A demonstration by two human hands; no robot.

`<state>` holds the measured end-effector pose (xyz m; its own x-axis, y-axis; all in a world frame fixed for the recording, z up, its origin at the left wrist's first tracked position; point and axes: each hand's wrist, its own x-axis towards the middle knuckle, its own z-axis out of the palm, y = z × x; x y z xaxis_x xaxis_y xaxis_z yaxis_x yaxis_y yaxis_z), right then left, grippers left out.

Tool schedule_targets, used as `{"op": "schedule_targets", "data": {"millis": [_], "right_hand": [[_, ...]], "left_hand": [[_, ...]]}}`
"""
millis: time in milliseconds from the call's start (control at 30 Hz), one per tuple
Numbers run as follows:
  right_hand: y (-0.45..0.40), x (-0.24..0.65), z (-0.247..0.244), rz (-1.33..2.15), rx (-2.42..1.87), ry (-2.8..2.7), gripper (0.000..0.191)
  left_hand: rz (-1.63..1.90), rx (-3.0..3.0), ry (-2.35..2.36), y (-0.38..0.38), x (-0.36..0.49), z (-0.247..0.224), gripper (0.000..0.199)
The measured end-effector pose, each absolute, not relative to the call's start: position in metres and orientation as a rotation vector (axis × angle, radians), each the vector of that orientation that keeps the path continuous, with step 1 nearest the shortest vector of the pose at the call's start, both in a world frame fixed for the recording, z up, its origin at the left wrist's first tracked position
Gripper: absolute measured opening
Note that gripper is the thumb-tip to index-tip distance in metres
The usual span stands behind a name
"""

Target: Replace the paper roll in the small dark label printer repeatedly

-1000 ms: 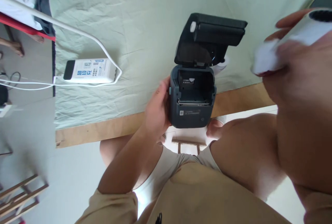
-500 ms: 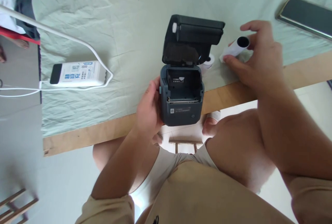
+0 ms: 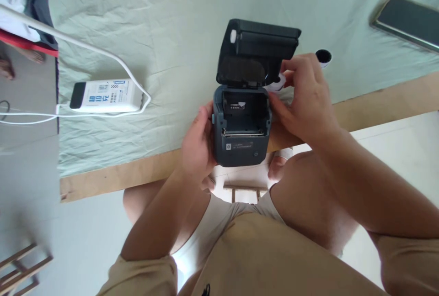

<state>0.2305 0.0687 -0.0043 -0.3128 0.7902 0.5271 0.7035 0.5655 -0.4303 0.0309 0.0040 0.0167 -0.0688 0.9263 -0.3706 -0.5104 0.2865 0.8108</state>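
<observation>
Looking through the head view, I read the clock from the printer (image 3: pixel 242 152). The left hand (image 3: pixel 197 143) is wrapped around its 9 o'clock side, thumb near the side button; the fingers beneath are hidden. That grip seems chosen to steady the body at the desk (image 3: pixel 164 3) edge while leaving the bay uncovered and facing me. The lid (image 3: pixel 264 42) stands raised towards 12 o'clock, which keeps the opening accessible.

The right hand (image 3: pixel 307 97) is at about 2 o'clock, thumb and fingers curved about the small roll (image 3: pixel 278 83), just beside the hinge. I cannot tell whether they are pinching it firmly, as the knuckles hide the contact. The lid partly screens that roll, so I judge it the nearest obstacle to fingers working there. Another roll (image 3: pixel 323 57) shows its dark core beyond the right knuckles, mostly covered by the hand.

Farther off, a dark phone-like slab (image 3: pixel 408 19) lies at 2 o'clock. The power bank (image 3: pixel 108 96) rests at 10 o'clock with its white cable (image 3: pixel 89 48) looped around one end, well apart from both hands.
</observation>
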Motion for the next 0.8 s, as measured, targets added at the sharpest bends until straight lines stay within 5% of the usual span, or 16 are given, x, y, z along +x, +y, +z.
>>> {"op": "schedule_targets", "data": {"millis": [667, 800], "right_hand": [[0.068, 0.242, -0.006, 0.263, -1.098, -1.935, 0.052], [0.054, 0.236, 0.012, 0.177, -0.997, -1.733, 0.036]], "left_hand": [[1.22, 0.55, 1.003, -0.002, 0.024, 0.017, 0.024], [1.203, 0.524, 1.005, 0.0, 0.024, 0.018, 0.024]]}}
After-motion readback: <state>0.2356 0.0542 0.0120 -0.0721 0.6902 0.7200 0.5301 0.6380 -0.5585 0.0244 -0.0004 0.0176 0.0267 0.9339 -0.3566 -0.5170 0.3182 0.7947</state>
